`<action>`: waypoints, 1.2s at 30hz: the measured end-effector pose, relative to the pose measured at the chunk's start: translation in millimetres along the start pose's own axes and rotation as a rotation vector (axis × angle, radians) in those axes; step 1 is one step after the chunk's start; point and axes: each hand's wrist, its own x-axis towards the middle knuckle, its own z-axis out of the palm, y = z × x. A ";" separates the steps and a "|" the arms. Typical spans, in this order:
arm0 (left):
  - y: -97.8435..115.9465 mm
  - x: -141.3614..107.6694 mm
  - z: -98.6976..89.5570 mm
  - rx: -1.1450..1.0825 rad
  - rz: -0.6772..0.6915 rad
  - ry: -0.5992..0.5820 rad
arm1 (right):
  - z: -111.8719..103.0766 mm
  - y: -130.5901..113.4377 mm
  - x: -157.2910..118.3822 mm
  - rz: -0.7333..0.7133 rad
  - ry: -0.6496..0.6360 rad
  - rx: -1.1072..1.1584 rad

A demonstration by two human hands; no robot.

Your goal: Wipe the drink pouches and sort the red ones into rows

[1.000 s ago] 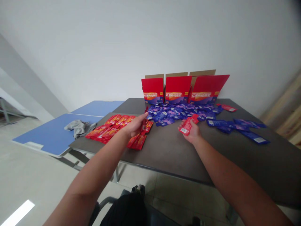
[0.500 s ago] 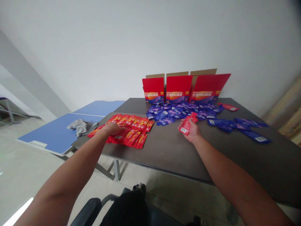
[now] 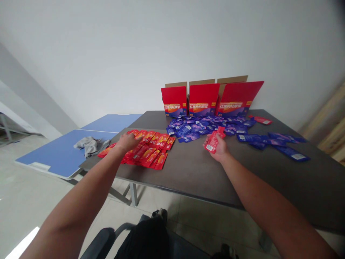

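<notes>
My right hand (image 3: pixel 221 148) grips a red pouch (image 3: pixel 214 141) over the middle of the dark table, its barcode and spout end showing; whether more than one is in the hand, I cannot tell. At the left, my left hand (image 3: pixel 127 141) is over the back left of rows of overlapping red pouches (image 3: pixel 151 153), its fingers stretched out and apart. Whether its fingertips touch the pouches is unclear. Beyond my right hand lies a heap of purple-blue pouches (image 3: pixel 188 130).
Three open red cartons (image 3: pixel 174 97) stand along the wall. More blue pouches (image 3: pixel 292 154) and a red pouch (image 3: pixel 262 120) lie to the right. A grey cloth (image 3: pixel 91 145) rests on the blue table (image 3: pixel 59 147) at the left. The dark table's front edge (image 3: pixel 188 196) is close to me.
My left hand has lifted and shifted slightly away from me over the red pouches, uncovering more of them. My right hand keeps its hold on the red pouch. The view has shifted slightly.
</notes>
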 end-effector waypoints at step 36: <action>143.0 9.4 40.8 -1.270 -0.053 -0.442 | -1.8 20.6 -8.0 -0.797 -0.142 -1.055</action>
